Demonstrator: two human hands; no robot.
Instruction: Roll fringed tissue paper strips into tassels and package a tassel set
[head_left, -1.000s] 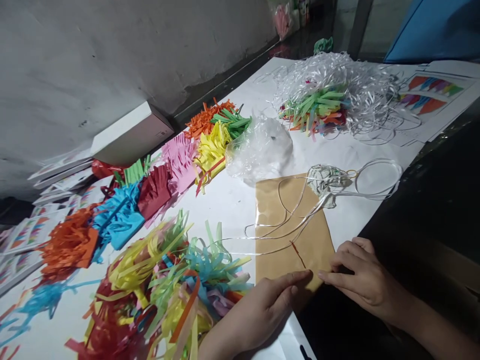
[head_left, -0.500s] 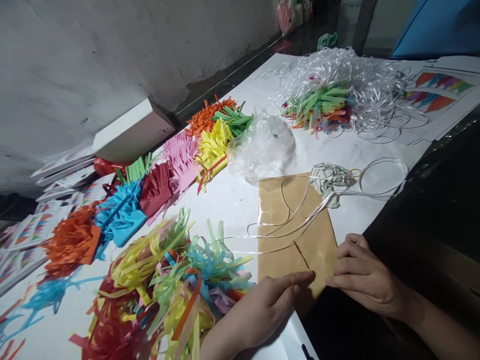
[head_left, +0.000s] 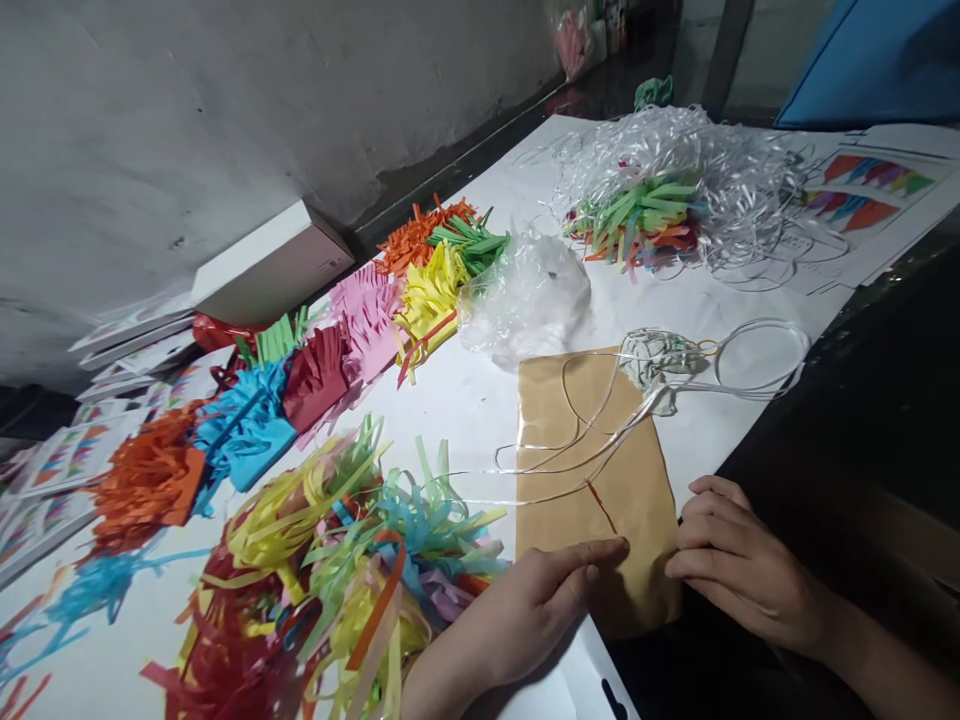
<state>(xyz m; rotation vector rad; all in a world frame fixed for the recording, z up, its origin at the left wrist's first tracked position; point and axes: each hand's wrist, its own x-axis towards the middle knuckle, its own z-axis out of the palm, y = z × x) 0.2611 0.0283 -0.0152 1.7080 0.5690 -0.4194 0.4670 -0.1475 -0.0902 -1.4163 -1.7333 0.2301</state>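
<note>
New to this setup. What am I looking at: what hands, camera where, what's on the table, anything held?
No robot: these are a person's bare hands, filmed by one head-worn camera looking forward and down. The left hand has its index finger on a brown sheet; the right hand is at that sheet's edge, grip unclear. White strings cross the sheet. Around it on the white-covered table lie colourful fringed bundles, clear plastic and a white tangle.
</note>
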